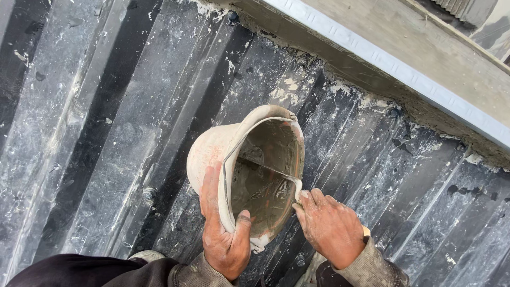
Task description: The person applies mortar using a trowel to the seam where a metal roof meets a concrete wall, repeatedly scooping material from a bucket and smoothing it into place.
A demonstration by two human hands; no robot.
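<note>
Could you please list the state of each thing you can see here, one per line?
Bucket: tipped on its side, mouth toward the camera, smeared with mortar, almost empty.
Trowel: blade inside the bucket.
Left hand: clamped on the bucket's rim.
Right hand: closed on the trowel.
Metal sheeting: dark, ribbed, mortar-spattered.

— How many buckets are there?
— One bucket (249, 175), pale and smeared with mortar, lying tilted on the ribbed dark metal sheeting (106, 133).
— And hands at the bucket?
— Two: a left hand (224, 234) on its near rim and a right hand (329, 226) just beside its mouth.
— Tools?
— One thin blade (271, 171) reaching inside the bucket.
— Anything beyond the bucket?
— One concrete ledge (425, 58).
</note>
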